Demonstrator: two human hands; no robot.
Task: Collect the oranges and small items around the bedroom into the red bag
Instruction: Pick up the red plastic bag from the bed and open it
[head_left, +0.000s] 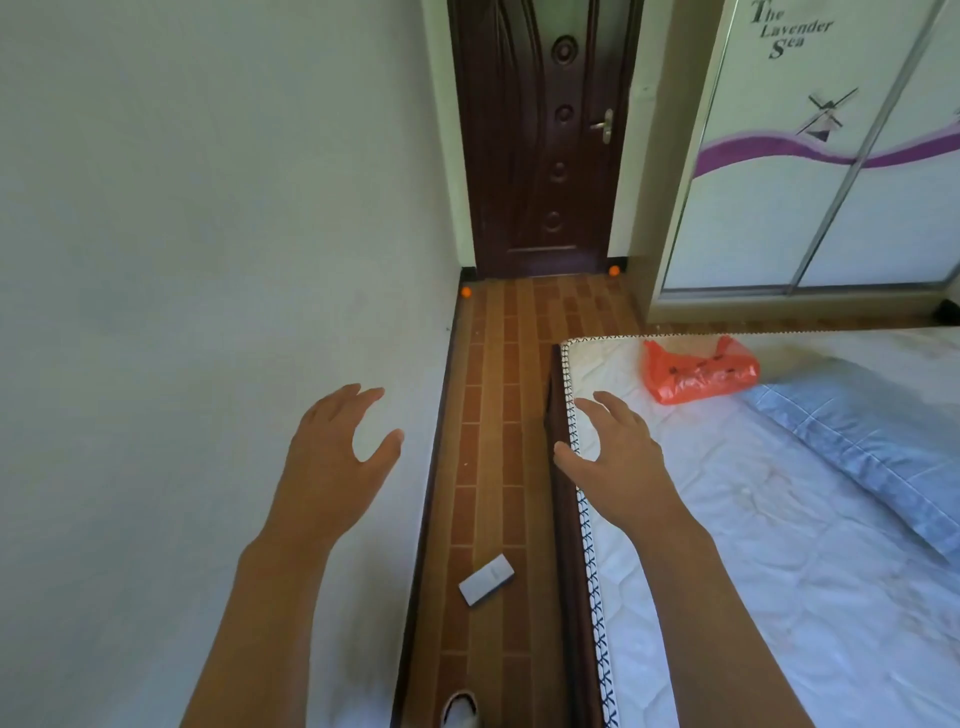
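The red bag (698, 370) is seen lying on the mattress (727, 519), contents hidden, while the left hand (332, 457) and right hand (618, 457) are held spread, empty.

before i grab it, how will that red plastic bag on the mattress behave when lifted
The red plastic bag looks thin and crinkled, so it will probably flop and sag rather than hold shape. It lies slumped and low on the mattress, which suggests it is light, perhaps nearly empty. The glossy film may feel slippery; its handles seem the surest grip.
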